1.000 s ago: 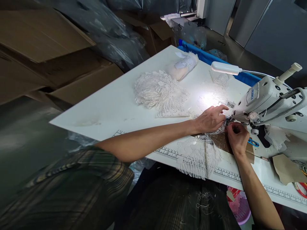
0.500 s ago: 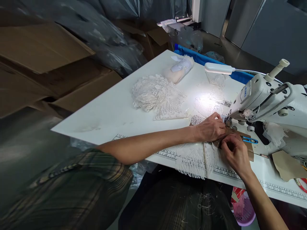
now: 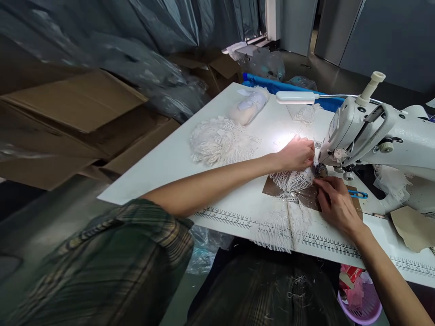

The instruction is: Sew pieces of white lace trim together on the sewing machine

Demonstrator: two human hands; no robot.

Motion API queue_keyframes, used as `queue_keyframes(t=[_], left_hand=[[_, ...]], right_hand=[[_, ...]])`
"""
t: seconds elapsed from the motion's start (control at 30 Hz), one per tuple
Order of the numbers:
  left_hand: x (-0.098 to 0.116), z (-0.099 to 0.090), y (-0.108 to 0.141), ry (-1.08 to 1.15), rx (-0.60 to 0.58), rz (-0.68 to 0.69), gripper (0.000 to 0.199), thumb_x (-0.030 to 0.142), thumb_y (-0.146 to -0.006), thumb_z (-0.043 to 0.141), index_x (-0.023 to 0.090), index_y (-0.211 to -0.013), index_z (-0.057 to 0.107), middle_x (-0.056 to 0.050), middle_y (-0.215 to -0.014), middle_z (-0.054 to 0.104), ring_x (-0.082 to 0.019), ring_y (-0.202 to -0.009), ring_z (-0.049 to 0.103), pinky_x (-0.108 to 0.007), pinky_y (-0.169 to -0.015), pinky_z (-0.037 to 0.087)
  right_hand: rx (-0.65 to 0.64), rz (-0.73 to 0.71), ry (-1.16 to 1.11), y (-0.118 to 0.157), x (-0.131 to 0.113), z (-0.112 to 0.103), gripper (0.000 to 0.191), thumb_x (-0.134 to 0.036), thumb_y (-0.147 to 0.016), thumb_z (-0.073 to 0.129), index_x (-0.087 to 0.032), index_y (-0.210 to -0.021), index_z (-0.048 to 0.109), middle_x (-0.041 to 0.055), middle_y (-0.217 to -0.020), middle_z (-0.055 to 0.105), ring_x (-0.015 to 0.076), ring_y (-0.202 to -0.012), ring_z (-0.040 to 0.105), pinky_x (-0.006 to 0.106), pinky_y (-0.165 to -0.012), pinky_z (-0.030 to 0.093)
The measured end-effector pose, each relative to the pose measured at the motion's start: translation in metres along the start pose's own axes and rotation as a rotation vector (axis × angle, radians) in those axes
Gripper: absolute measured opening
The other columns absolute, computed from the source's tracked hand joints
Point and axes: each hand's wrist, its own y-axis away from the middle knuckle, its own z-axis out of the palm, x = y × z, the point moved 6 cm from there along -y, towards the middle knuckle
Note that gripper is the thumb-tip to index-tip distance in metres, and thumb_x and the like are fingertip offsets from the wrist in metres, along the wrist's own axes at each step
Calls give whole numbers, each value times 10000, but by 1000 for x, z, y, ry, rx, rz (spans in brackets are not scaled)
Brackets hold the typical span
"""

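White lace fabric (image 3: 291, 180) lies gathered under the presser foot area of a sewing machine (image 3: 356, 131), part of it over a brown board (image 3: 272, 188). My left hand (image 3: 296, 153) is closed on the lace just left of the needle, fingertips turned down and partly hidden. My right hand (image 3: 336, 199) is in front of the needle, its thumb and forefinger pinched at the edge of the lace. Blue thread snips (image 3: 358, 194) lie behind the right hand. The lace's fringed end (image 3: 275, 231) hangs at the table's front edge.
A lace pile (image 3: 212, 140) and a wrapped pale bundle (image 3: 249, 106) lie on the white table (image 3: 163, 167). A lamp (image 3: 296, 97) shines over the work. Brown paper (image 3: 413, 228) is at the right; a purple basket (image 3: 362, 308) stands below. Cardboard boxes (image 3: 78, 99) are at left.
My left hand has moved away from me, up beside the needle, uncovering more lace and brown board. My right hand has shifted slightly forward toward the presser foot. The view has turned a little.
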Motion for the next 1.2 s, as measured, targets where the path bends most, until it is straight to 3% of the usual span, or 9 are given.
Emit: queue_keyframes(t=[0.07, 0.17, 0.23, 0.37, 0.47, 0.63, 0.87, 1.03, 1.2], left_hand=[[-11, -1, -3, 21, 40, -48, 201, 217, -860, 564, 156, -762, 729, -76, -972, 682, -183, -824, 622, -337, -738, 472], [-30, -10, -1, 59, 217, -175, 222, 241, -894, 530, 118, -977, 696, -102, -1054, 675, -160, -781, 606, -297, -661, 471], [-32, -15, 6, 59, 301, -199, 252, 231, -908, 513, 106, -1074, 656, -110, -1059, 673, -156, -762, 598, -295, -643, 471], [-4, -7, 30, 190, 161, -62, 263, 232, -972, 435, 106, -892, 651, -71, -863, 661, -140, -729, 596, -263, -611, 465], [21, 2, 54, 174, 56, 103, 237, 323, -972, 518, 134, -912, 647, -58, -906, 660, -151, -775, 594, -274, -650, 459], [28, 7, 83, 109, 103, 265, 191, 257, -997, 508, 170, -890, 640, -50, -962, 679, -145, -792, 594, -305, -717, 450], [25, 9, 88, 92, 158, 249, 254, 297, -1024, 470, 179, -919, 669, -68, -972, 678, -159, -829, 613, -316, -717, 478], [30, 6, 90, 23, 197, 273, 249, 279, -1029, 463, 182, -949, 678, -66, -950, 678, -159, -816, 610, -330, -725, 482], [26, 0, 92, -1, 227, 275, 222, 261, -1030, 463, 162, -957, 649, -83, -999, 677, -166, -876, 633, -357, -766, 508]], right_hand=[[2, -29, 15, 1, 1, 5, 368, -219, -890, 458, -227, -1181, 685, 135, -1118, 646, 284, -1048, 590, 500, -925, 522], [31, 6, -36, 3, 7, 3, 360, -245, -903, 464, -219, -1181, 691, 139, -1114, 639, 267, -1044, 611, 471, -928, 531], [53, 64, -80, 1, 12, -2, 344, -275, -916, 458, -225, -1155, 701, 125, -1091, 661, 244, -992, 641, 436, -895, 547], [23, 133, -71, -13, 15, -3, 344, -333, -917, 455, -218, -1110, 717, 104, -976, 722, 238, -850, 674, 394, -784, 550], [-14, 145, -21, -24, 11, 4, 368, -339, -923, 434, -205, -1122, 713, 110, -978, 734, 243, -833, 679, 387, -776, 532], [-70, 191, 23, -26, 6, 14, 379, -348, -930, 426, -205, -1151, 699, 121, -1020, 723, 243, -828, 668, 373, -729, 515], [-102, 286, 117, -30, -5, 26, 375, -469, -946, 449, -232, -1074, 711, 99, -930, 673, 208, -732, 625, 306, -613, 446], [-108, 363, -70, -28, -4, 25, 293, -430, -890, 518, -216, -825, 708, 58, -829, 685, 177, -686, 599, 294, -622, 428], [8, 502, -601, -20, 10, 13, 420, -596, -772, 591, -188, -782, 692, 27, -665, 652, 163, -616, 571, 301, -595, 463]])
